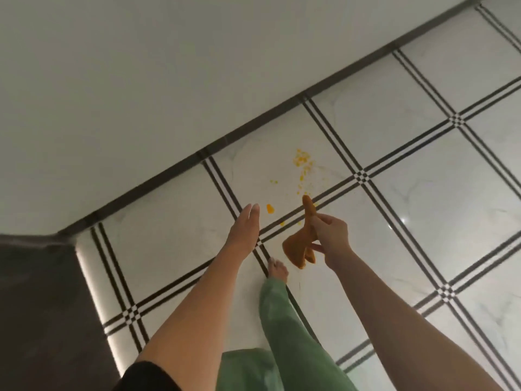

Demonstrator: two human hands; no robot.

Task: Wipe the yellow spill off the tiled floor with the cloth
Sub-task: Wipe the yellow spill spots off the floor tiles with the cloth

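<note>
The white tiled floor (408, 193) with dark stripe lines is running up to a pale wall (141, 80) on the far side. The yellow spill (302, 162) is sitting in spots on a far tile, just past both hands. The right hand (332, 238) is pinching an orange-brown cloth (301, 244) in its grip, up off the floor. The left hand (245, 228) is reaching out flat, fingers straight and together, holding nothing. A bare foot (277, 268) below a green trouser leg (293, 334) is standing near.
</note>
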